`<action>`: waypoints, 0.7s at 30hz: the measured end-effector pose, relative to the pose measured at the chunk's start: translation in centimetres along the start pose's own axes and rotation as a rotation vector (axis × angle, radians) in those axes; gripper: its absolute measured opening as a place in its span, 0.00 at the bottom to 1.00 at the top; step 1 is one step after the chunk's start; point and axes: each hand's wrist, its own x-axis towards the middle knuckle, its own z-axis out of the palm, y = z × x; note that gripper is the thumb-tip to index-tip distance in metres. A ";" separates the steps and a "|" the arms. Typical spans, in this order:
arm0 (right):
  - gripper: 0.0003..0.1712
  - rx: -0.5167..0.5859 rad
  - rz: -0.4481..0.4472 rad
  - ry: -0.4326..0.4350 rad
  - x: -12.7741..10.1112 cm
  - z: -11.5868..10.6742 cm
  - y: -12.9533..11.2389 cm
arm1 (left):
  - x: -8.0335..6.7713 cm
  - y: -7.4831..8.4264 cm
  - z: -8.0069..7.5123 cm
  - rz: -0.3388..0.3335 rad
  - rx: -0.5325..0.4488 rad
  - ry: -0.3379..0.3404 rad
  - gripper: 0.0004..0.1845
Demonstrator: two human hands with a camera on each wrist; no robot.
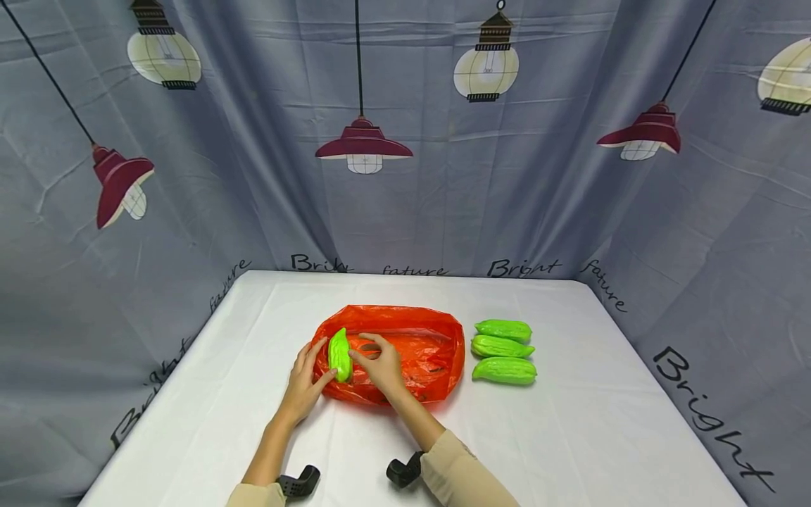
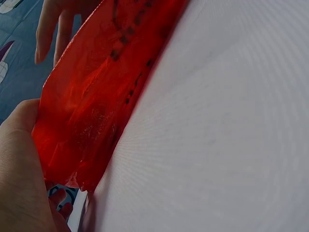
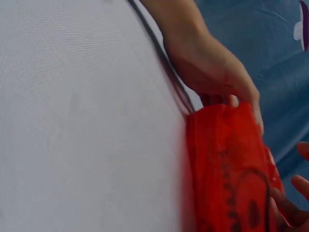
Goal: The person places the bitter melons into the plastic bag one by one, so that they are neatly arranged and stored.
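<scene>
An orange plastic bag (image 1: 412, 352) lies at the middle of the white counter (image 1: 570, 436). At its 9 o'clock edge the left hand (image 1: 307, 380) and the right hand (image 1: 380, 362) both grip 1 green bitter gourd (image 1: 339, 355), fingers curled round it. 3 more gourds (image 1: 503, 351) lie at the bag's 3 o'clock.

The grey curtain (image 1: 443, 211) behind the table, beyond the fingers, repeats the black script words "Bright" and "future" along its lower edge. The dark print on the red bag (image 1: 418, 352) under the fingers cannot be read.
</scene>
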 end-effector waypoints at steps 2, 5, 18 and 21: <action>0.23 0.000 -0.002 -0.004 -0.1 -0.8 -0.3 | 0.0 0.0 0.0 -0.002 -0.003 -0.001 0.35; 0.20 -0.013 -0.014 -0.014 -0.1 -2.1 -0.9 | 0.0 -0.1 0.1 -0.003 -0.002 0.000 0.35; 0.19 -0.024 -0.119 -0.229 0.0 -12.5 -6.2 | -0.1 -0.1 0.2 -0.005 -0.014 0.003 0.35; 0.20 -0.020 -0.151 -0.356 0.2 -15.4 -6.7 | 0.0 -0.1 0.2 -0.007 -0.017 0.002 0.35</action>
